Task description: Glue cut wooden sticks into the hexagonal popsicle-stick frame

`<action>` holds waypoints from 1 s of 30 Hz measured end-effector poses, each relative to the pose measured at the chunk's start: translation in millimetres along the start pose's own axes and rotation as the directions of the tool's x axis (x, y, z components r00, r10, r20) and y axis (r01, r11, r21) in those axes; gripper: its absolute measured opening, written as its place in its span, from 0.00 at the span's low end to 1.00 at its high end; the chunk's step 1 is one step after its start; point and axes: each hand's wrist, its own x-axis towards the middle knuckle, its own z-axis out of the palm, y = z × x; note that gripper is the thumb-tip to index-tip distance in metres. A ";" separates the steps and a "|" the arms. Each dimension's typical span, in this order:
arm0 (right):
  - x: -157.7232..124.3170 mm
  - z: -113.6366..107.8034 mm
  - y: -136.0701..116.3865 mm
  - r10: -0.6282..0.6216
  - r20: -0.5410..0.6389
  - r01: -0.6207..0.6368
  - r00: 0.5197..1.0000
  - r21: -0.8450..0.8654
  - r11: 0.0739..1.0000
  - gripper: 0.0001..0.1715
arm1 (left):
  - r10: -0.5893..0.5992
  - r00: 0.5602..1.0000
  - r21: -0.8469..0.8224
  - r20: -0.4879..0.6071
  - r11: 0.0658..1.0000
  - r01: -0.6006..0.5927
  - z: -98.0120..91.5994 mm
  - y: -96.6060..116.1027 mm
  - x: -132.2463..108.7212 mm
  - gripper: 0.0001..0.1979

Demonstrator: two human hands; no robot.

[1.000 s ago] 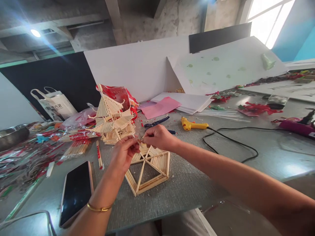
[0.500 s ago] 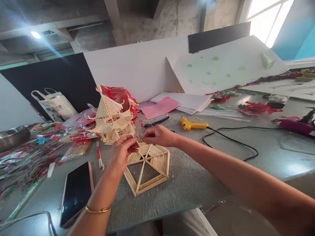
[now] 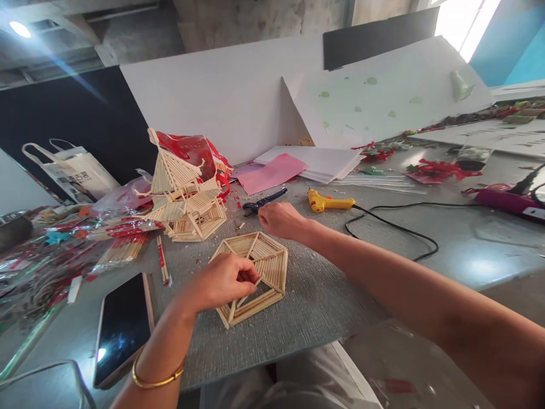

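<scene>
On the table lies a six-sided frame of wooden sticks, some of its wedges filled with rows of sticks and others partly open. My left hand hovers over its middle, fingers pinched on a short wooden stick that is mostly hidden. My right hand is beyond the frame's far edge with its fingers curled in; what they hold, if anything, is hidden. Right beside those fingers rest dark blue-handled pliers, partly covered by the hand. A tiered stick pagoda model stands behind to the left.
A yellow glue gun with a black cord lies right of the pliers. At the left are a phone, bagged sticks and a red-wrapped stick bundle. Pink paper and white sheets lie at the back.
My left hand has come down and right, from the frame's far left corner to over its middle. My right hand has drawn away from the left towards the pliers. The view has tilted down.
</scene>
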 end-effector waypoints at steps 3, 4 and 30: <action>-0.3 0.2 -1.2 -0.018 0.013 0.018 1.000 -0.004 1.000 0.15 | -0.013 0.998 0.087 0.066 0.996 0.008 -0.2 6.2 -0.5 0.08; -0.4 0.5 -1.1 -0.024 0.017 0.024 1.000 -0.003 1.000 0.15 | -0.025 0.996 0.109 0.084 0.994 0.016 -0.2 8.1 -0.6 0.09; 0.8 5.4 -4.6 -0.082 0.067 0.082 0.994 -0.001 0.997 0.16 | 0.052 0.996 0.229 0.068 0.971 -0.066 5.4 9.8 -2.6 0.13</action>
